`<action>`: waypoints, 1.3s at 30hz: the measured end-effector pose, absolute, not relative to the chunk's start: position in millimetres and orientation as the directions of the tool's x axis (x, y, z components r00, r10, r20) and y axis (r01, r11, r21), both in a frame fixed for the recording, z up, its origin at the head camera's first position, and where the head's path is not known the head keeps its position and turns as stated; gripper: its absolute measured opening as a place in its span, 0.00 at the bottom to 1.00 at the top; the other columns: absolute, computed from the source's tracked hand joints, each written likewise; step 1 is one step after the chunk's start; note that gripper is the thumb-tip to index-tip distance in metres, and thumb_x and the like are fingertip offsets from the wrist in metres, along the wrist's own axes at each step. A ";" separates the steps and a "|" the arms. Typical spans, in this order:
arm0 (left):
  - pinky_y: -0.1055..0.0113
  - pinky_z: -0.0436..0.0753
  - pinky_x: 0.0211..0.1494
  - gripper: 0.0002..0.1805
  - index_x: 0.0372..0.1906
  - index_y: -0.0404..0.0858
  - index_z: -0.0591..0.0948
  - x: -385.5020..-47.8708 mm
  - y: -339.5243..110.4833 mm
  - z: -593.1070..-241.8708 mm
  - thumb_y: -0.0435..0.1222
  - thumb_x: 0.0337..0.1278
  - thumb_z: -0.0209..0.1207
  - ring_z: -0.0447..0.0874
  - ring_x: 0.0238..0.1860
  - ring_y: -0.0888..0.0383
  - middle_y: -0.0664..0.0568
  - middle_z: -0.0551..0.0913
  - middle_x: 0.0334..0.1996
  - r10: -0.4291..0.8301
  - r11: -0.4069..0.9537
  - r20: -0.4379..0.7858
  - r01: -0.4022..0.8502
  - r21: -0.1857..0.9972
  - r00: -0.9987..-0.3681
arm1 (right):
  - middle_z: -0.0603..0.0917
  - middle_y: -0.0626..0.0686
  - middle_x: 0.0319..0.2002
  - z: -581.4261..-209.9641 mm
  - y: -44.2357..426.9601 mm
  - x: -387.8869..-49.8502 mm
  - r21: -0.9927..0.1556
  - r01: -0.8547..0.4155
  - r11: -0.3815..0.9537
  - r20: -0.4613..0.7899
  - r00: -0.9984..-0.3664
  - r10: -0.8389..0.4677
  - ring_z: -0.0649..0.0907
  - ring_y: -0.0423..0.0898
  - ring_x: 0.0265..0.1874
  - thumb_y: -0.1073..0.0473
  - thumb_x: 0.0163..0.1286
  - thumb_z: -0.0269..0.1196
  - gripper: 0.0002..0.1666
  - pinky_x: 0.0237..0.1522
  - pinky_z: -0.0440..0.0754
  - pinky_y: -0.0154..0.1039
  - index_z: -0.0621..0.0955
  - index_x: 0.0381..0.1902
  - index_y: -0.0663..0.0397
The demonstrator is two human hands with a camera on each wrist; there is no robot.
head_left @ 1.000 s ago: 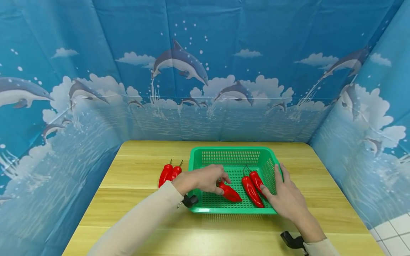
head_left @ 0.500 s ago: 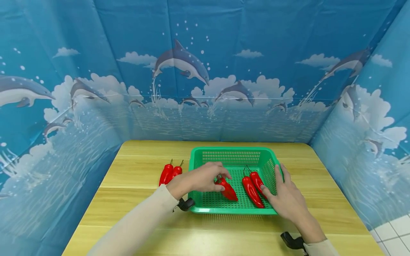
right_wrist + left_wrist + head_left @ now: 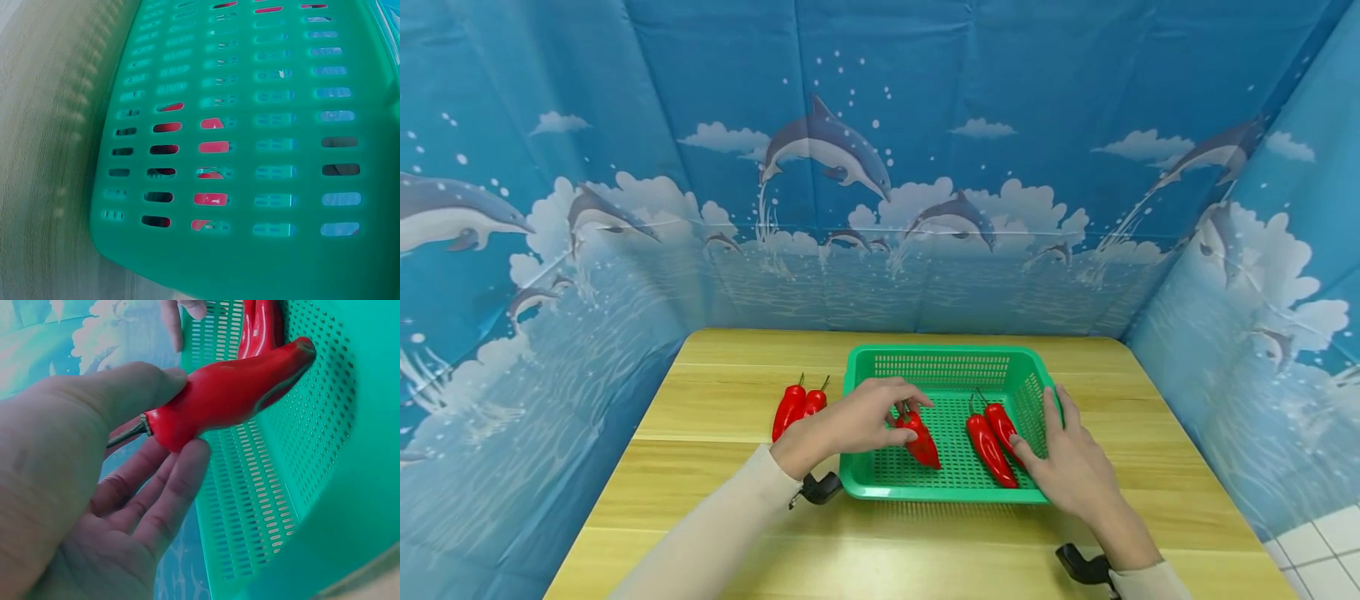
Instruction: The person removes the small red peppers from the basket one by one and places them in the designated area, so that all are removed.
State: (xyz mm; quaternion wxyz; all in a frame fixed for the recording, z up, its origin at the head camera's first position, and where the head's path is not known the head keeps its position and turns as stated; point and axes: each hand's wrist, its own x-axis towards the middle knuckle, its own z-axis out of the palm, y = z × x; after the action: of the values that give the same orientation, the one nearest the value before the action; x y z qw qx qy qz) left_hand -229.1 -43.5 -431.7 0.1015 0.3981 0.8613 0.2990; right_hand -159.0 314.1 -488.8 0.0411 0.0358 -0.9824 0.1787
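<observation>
My left hand (image 3: 868, 415) pinches a red chili pepper (image 3: 925, 450) near its stem end, between thumb and fingers. In the left wrist view this pepper (image 3: 225, 394) is held over the perforated basket floor, its dark-streaked tip pointing away from the hand. The green plastic basket (image 3: 947, 495) has my right hand (image 3: 1078, 467) at its right rim, the thumb inside and the fingers along the rim. Near that thumb, two more red peppers (image 3: 988, 450) lie side by side in the basket. The right wrist view shows the basket's slotted outer wall (image 3: 244, 250), with no fingers visible.
Left of the basket, red peppers (image 3: 788, 408) lie on the wooden table (image 3: 715, 467), partly hidden by my left arm. A blue dolphin-print curtain (image 3: 880, 283) stands behind the table and along both sides.
My left hand has shifted left inside the basket, bringing the pepper along and turning it more steeply. My right hand and the basket have stayed in place.
</observation>
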 end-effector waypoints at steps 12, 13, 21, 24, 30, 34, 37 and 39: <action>0.64 0.93 0.66 0.28 0.77 0.42 0.85 -218.2 -61.7 -430.2 0.36 0.79 0.75 0.92 0.64 0.54 0.52 0.93 0.66 0.659 0.490 0.185 0.603 0.629 -0.729 | 0.47 0.79 0.93 -488.4 315.6 -160.7 -0.341 -0.082 0.937 0.078 -0.995 -0.059 0.88 0.82 0.57 0.34 0.89 0.64 0.65 0.33 0.87 0.55 0.45 0.95 0.71; 0.63 0.93 0.67 0.28 0.77 0.42 0.84 -217.5 -63.1 -429.9 0.36 0.79 0.75 0.92 0.64 0.54 0.52 0.93 0.66 0.649 0.489 0.199 0.603 0.631 -0.734 | 0.47 0.79 0.93 -488.6 315.8 -160.4 -0.339 -0.082 0.937 0.079 -0.995 -0.059 0.88 0.82 0.57 0.34 0.89 0.64 0.65 0.32 0.86 0.55 0.45 0.95 0.71; 0.60 0.94 0.67 0.27 0.77 0.43 0.85 -214.7 -75.9 -433.3 0.37 0.79 0.75 0.94 0.64 0.55 0.53 0.94 0.67 0.582 0.474 0.302 0.617 0.629 -0.755 | 0.47 0.79 0.93 -487.3 315.1 -158.8 -0.340 -0.079 0.937 0.081 -0.995 -0.054 0.88 0.83 0.58 0.35 0.89 0.63 0.64 0.33 0.87 0.57 0.45 0.95 0.71; 0.61 0.95 0.65 0.26 0.76 0.44 0.85 -214.3 -80.3 -435.5 0.37 0.80 0.75 0.94 0.63 0.54 0.53 0.93 0.68 0.557 0.465 0.331 0.617 0.635 -0.762 | 0.47 0.78 0.93 -487.8 314.4 -159.2 -0.345 -0.080 0.935 0.080 -0.995 -0.056 0.88 0.81 0.56 0.34 0.89 0.63 0.65 0.30 0.84 0.52 0.45 0.96 0.70; 0.59 0.96 0.64 0.26 0.76 0.45 0.85 -213.3 -87.2 -435.4 0.36 0.80 0.75 0.95 0.58 0.54 0.53 0.93 0.68 0.525 0.458 0.348 0.602 0.654 -0.777 | 0.48 0.78 0.93 -488.1 313.4 -159.6 -0.338 -0.079 0.938 0.087 -0.995 -0.052 0.87 0.83 0.59 0.34 0.89 0.64 0.64 0.33 0.87 0.55 0.46 0.96 0.70; 0.53 0.96 0.64 0.27 0.77 0.43 0.84 -212.5 -92.0 -434.5 0.36 0.80 0.75 0.96 0.59 0.51 0.50 0.93 0.70 0.513 0.455 0.345 0.590 0.666 -0.786 | 0.48 0.78 0.93 -487.4 313.5 -159.7 -0.334 -0.079 0.939 0.090 -0.995 -0.052 0.88 0.83 0.58 0.35 0.89 0.64 0.64 0.34 0.87 0.57 0.47 0.96 0.70; 0.49 0.96 0.64 0.28 0.78 0.41 0.83 -212.5 -95.1 -434.6 0.35 0.80 0.74 0.96 0.60 0.50 0.48 0.92 0.70 0.503 0.449 0.347 0.583 0.678 -0.791 | 0.48 0.78 0.93 -487.2 313.1 -159.3 -0.334 -0.076 0.940 0.089 -0.995 -0.049 0.87 0.83 0.59 0.35 0.89 0.64 0.64 0.34 0.88 0.58 0.47 0.96 0.70; 0.49 0.96 0.65 0.28 0.79 0.41 0.83 -213.0 -96.7 -435.0 0.35 0.80 0.74 0.96 0.60 0.50 0.48 0.92 0.70 0.493 0.449 0.353 0.580 0.680 -0.795 | 0.48 0.78 0.93 -486.7 312.6 -158.7 -0.334 -0.074 0.940 0.087 -0.995 -0.047 0.87 0.84 0.60 0.34 0.89 0.64 0.64 0.34 0.88 0.58 0.46 0.96 0.70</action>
State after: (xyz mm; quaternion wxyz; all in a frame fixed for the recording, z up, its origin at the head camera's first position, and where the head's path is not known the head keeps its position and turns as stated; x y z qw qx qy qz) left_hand -213.0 -96.7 -435.0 -0.0520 0.3158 0.8495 0.4194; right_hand -158.7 312.6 -486.7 0.0391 0.0308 -0.9840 0.1711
